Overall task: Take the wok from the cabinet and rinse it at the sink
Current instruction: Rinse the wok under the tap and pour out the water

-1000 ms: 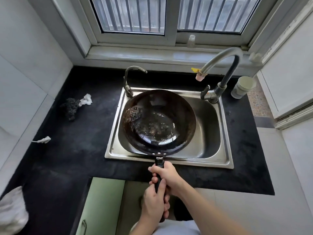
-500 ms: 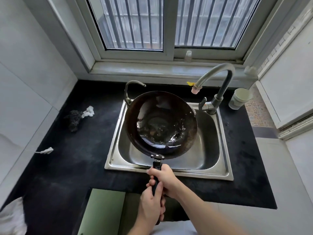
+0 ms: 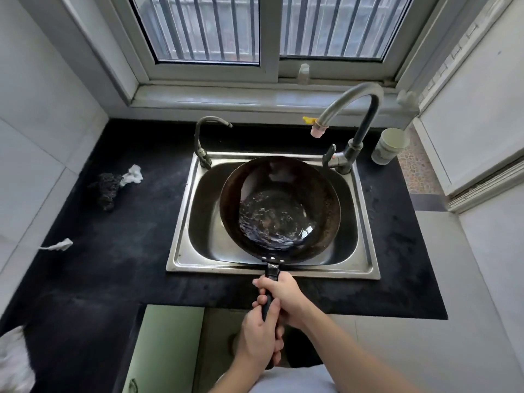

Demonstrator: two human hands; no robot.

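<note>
Where a black countertop (image 3: 113, 265) is cut by a steel sink (image 3: 177, 256), a dark wok (image 3: 320, 194) is held over it, the bowl set toward the sink's right side, in front of the tall tap (image 3: 355, 109) at the sink's back right corner. No stream is seen at the spout (image 3: 317, 131). A shallow pool of rippled water (image 3: 272, 222) is carried in the wok's bottom. The black handle (image 3: 272, 275) is projected over the sink's front rim and is gripped by both hands: the right hand (image 3: 286, 296) nearest the sink, the left hand (image 3: 259, 338) just behind it, the fingers of each curled and pressed together round the handle. A white cup (image 3: 392, 146) is stood right of the sink, a dark scouring pad (image 3: 106, 188) well to its left. The rinse is judged to be under way; a controlled tilt toward the sink is called for next, so that the water is emptied without slopping over the front rim. No brand, label or writing can be read.
</note>
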